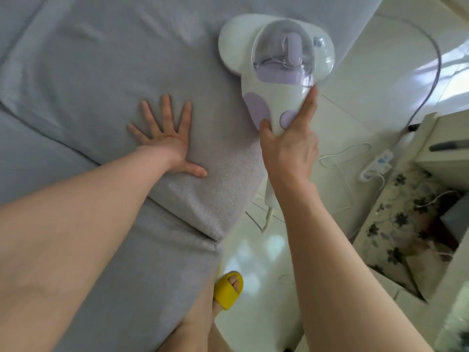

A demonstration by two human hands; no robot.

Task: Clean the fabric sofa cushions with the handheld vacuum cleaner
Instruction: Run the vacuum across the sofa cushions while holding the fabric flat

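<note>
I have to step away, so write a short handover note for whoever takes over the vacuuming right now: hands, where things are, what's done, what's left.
Left hand: flat, fingers spread, pressing the grey sofa cushion.
Right hand: grips the handle of the handheld vacuum cleaner, index finger stretched along its side.
Vacuum head sits at the cushion's right edge, partly overhanging the floor; its cord trails right toward a power strip.
Done: cannot tell from the fabric.
Left: presumably the wide cushion area to the left.

Vacuum cleaner (276, 72) handle mostly hidden under right hand (289, 151); underside against sofa cushion (101, 72) unseen. Cushion cut by left and top edges. Cord (429, 80) end hidden behind cabinet (441, 153). Yellow slipper (228, 290) partly covered by leg.
</note>
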